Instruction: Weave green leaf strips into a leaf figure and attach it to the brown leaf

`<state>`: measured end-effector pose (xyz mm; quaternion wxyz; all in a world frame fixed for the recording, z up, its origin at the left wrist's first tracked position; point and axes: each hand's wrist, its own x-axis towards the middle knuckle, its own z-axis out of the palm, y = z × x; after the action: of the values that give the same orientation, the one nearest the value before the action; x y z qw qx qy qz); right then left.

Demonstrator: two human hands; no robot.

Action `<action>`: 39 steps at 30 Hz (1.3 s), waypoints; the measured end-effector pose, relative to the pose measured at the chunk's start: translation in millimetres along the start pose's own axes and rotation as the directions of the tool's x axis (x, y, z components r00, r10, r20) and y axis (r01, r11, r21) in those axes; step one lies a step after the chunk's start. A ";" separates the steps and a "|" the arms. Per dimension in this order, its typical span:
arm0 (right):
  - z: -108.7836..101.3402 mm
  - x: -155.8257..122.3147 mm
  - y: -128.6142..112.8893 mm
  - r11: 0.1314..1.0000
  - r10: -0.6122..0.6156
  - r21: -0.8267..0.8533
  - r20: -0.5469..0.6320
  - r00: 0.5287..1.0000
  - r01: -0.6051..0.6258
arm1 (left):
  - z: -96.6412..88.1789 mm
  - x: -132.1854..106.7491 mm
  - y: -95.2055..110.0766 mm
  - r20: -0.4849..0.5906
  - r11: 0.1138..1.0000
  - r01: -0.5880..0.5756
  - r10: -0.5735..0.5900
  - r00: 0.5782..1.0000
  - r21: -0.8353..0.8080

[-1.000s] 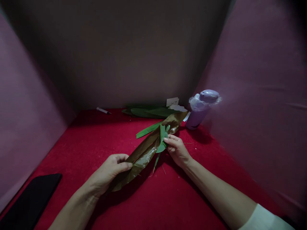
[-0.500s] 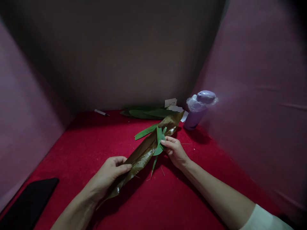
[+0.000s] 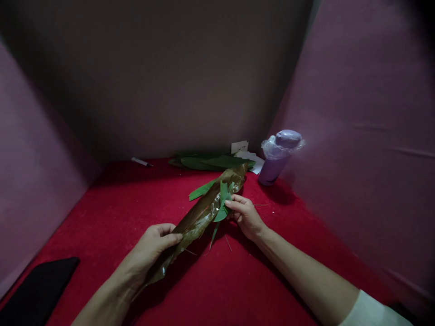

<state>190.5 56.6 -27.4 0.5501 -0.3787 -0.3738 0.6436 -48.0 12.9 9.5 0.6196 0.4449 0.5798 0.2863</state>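
Note:
A long, glossy olive-brown leaf [image 3: 195,222] slants across the middle of the view, raised over the red cloth. Its near part is pinched between the thumb and fingers of my left hand [image 3: 157,244]. My right hand [image 3: 246,216] is closed on a folded green leaf strip [image 3: 223,209], which lies against the brown leaf's right edge. A narrow tail of green hangs below those fingers. Another green leaf piece [image 3: 200,190] sticks out on the far side of the brown leaf. The right hand's lower fingers are partly hidden.
Several long green leaves [image 3: 210,162] lie at the back beside white papers [image 3: 252,159]. A purple tumbler [image 3: 273,170] with clear plastic around its top stands back right. A syringe [image 3: 141,161] lies back left, and a black flat object [image 3: 39,290] front left. Pinkish walls flank the red cloth [image 3: 112,217].
The brown leaf's far tip has shifted left and slightly down, and its surface has turned a little. Both hands keep their grips. The whole view has shifted slightly.

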 end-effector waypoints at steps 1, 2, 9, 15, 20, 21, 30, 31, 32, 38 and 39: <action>0.0 -0.2 -0.2 1.000 0.008 -0.009 -0.005 1.000 -0.008 | -0.2 0.4 -0.5 -0.007 1.000 -0.002 0.002 1.000 -0.004; 0.1 -0.5 -0.4 1.000 0.016 -0.018 -0.006 1.000 -0.016 | -0.4 0.6 -1.0 -0.012 1.000 -0.005 0.005 1.000 -0.011; 2.5 -2.0 -2.2 0.997 0.065 -0.054 0.035 0.997 -0.063 | -0.3 0.8 -0.3 -0.058 0.997 -0.029 0.026 0.998 -0.067; 4.9 -5.5 -4.0 0.996 0.084 -0.050 0.077 0.994 -0.080 | -0.9 2.5 -0.5 -0.108 0.993 -0.070 0.060 0.992 -0.091; 6.8 -8.3 -3.2 0.994 0.099 -0.046 0.099 0.990 -0.095 | -0.7 3.2 -0.5 -0.162 0.986 -0.095 0.072 0.984 -0.134; 7.2 -8.8 -2.7 0.994 0.103 -0.052 0.101 0.989 -0.098 | -0.3 2.8 0.3 -0.175 0.984 -0.104 0.078 0.981 -0.143; 13.1 -14.2 2.6 0.988 0.118 -0.116 0.124 0.985 -0.104 | 1.8 -1.0 5.8 -0.241 0.947 -0.193 0.131 0.962 -0.255; 13.8 -14.4 2.6 0.988 0.112 -0.122 0.124 0.986 -0.097 | 1.4 -1.0 6.0 -0.254 0.943 -0.202 0.134 0.958 -0.266; 14.7 -14.5 2.3 0.988 0.105 -0.124 0.121 0.987 -0.090 | 1.0 -0.9 6.1 -0.265 0.937 -0.212 0.137 0.954 -0.277; 22.4 -15.5 0.7 0.987 0.070 -0.154 0.115 0.991 -0.051 | 0.2 -2.1 5.0 -0.296 0.914 -0.253 0.158 0.942 -0.317; 24.0 -15.9 1.2 0.986 0.059 -0.164 0.122 0.991 -0.038 | 1.0 -2.7 5.3 -0.291 0.910 -0.261 0.167 0.942 -0.322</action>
<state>170.1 39.2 -16.9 0.4770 -0.3893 -0.4495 0.6471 -46.6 12.7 15.4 0.5738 0.3457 0.5412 0.5083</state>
